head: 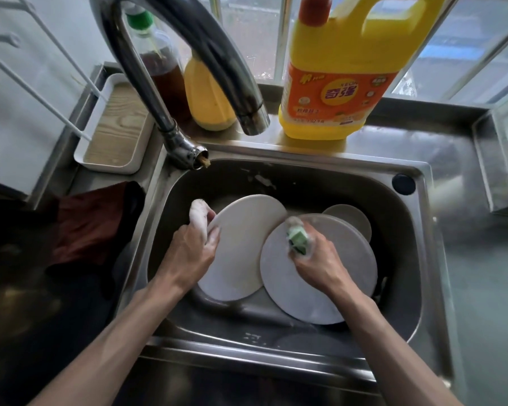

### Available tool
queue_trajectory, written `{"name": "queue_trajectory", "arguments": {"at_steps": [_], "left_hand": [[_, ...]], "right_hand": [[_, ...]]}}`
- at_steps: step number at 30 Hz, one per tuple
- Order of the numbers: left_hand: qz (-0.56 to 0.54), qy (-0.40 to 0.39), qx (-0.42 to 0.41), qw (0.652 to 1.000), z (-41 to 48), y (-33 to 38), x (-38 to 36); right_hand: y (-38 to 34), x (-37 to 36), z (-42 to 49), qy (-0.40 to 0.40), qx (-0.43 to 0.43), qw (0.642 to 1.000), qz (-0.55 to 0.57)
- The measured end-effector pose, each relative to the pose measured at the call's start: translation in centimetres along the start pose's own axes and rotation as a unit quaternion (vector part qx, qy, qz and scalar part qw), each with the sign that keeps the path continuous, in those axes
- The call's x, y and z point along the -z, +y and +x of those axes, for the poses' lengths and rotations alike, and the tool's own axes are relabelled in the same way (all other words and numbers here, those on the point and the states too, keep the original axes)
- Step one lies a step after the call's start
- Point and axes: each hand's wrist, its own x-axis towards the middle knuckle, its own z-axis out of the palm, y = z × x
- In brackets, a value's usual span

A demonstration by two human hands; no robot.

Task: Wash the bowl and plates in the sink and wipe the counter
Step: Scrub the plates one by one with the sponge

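In the sink, seen from the head camera, two pale round plates lean against each other. The left hand curls its foamy fingers round the upper left edge of the left plate, holding it tilted, with the thumb on the plate's face. The right plate overlaps the left one's right edge. The right hand rests on its upper part, fingers closed round a green sponge pressed against the plate's face. Behind the right plate, just past the right hand, a smaller round dish shows (bowl or plate, I cannot tell). The tap arches over the sink. A yellow soap jug stands on the ledge behind. A dark red cloth lies on the counter left of the sink.
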Motion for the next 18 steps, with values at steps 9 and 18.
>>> {"name": "queue_trajectory", "arguments": {"at_steps": [9, 18], "left_hand": [[0.015, 0.229, 0.006, 0.973, -2.8, 2.6, 3.4], [-0.322, 0.132, 0.22, 0.911, -4.0, 0.9, -1.1]], "right_hand": [[-1.6, -1.5, -0.6, -0.028, 0.009, 0.989, 0.148], [-3.2, -1.2, -0.6, 0.068, 0.168, 0.978, -0.102]]}}
